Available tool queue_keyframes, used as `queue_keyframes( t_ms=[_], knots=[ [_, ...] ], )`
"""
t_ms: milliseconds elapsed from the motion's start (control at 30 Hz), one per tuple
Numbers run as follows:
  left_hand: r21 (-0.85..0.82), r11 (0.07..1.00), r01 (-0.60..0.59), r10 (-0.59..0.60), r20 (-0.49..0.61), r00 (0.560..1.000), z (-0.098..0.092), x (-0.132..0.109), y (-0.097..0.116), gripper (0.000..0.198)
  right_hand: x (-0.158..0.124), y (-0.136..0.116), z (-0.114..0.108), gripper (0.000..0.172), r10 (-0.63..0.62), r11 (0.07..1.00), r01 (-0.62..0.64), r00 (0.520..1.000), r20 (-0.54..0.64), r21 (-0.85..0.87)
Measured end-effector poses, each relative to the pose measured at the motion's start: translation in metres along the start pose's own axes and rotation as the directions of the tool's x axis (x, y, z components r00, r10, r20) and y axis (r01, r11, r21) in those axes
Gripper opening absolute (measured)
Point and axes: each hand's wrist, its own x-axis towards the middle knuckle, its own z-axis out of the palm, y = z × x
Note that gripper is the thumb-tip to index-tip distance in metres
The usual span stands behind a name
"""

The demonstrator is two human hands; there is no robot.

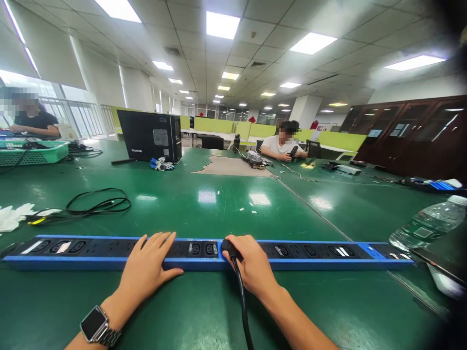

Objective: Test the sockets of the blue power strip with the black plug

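Observation:
A long blue and black power strip (314,253) lies across the green table (219,204) in front of me. My left hand (148,267) rests flat on its middle part, fingers stretched out, a watch on the wrist. My right hand (251,265) grips a black plug (228,247) that sits at a socket near the strip's centre. The plug's black cable (242,306) runs back toward me between my arms.
A plastic water bottle (426,226) lies at the right. A coiled black cable (97,204) and white gloves (10,216) lie at the left. A computer case (151,135) stands farther back. Two other people sit at the far left and far middle.

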Motion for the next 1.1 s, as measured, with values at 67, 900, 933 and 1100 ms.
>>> queue_keyframes(
  t_ms=[67, 900, 933, 1100],
  knots=[
    [-0.026, 1.000, -0.011, 0.011, -0.001, 1.000, -0.004, 0.002, 0.002, 0.070, -0.001, 0.000, 0.001, 0.023, -0.024, 0.999, 0.024, 1.000, -0.005, -0.022],
    [-0.488, 0.866, 0.112, -0.173, -0.081, 0.982, -0.013, 0.010, 0.014, 0.036, -0.013, 0.009, 0.011, 0.085, 0.232, 0.946, -0.224, 0.973, 0.006, -0.234],
    [-0.489, 0.867, 0.099, -0.155, -0.076, 0.985, -0.013, 0.011, 0.014, 0.036, -0.013, 0.008, 0.011, 0.084, 0.238, 0.946, -0.230, 0.971, 0.005, -0.227],
    [-0.505, 0.862, 0.050, -0.086, -0.048, 0.995, -0.012, 0.015, 0.010, 0.034, -0.007, -0.002, 0.011, 0.081, 0.252, 0.954, -0.245, 0.967, 0.020, -0.175]
  ],
)
